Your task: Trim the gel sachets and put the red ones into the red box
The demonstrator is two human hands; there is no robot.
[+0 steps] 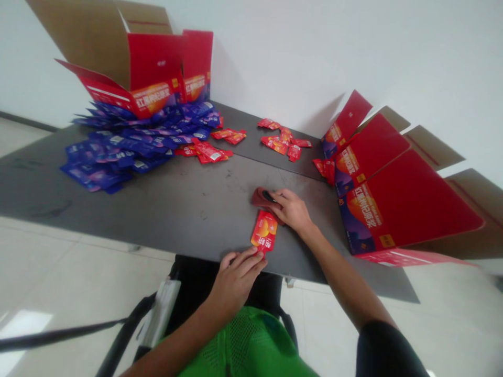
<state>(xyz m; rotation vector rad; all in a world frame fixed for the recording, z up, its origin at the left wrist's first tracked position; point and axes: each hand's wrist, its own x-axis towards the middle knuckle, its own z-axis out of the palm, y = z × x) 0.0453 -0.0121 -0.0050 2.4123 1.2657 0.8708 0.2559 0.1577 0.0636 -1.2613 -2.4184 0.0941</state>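
My left hand (236, 280) sits at the near edge of the table, its fingers together with the tips touching the lower end of a red sachet (264, 231); from this camera I can't tell whether they pinch it or only press on it. The sachet lies flat on the dark grey tabletop (176, 209), between my two hands and slightly tilted. Just above it, my right hand (293, 210) is draped over a dark red object (264, 200) with a black oval on top, too blurred for me to name. Those fingers lie closed together across it, but I can't tell whether they're gripping it. Farther up the table, loose red sachets (210, 152) lie scattered beside a heap of blue sachets (118, 149), and another red group (280, 140) lies toward the middle. Behind the blue heap stands an opened red cardboard display box (153, 68) with its flaps spread. To the right, more red printed cardboard panels (396, 193) lean against the table's far corner, with a few red sachets (323, 170) against them. Below the table edge I see green mesh fabric (245, 345) and a black strap (126, 324).
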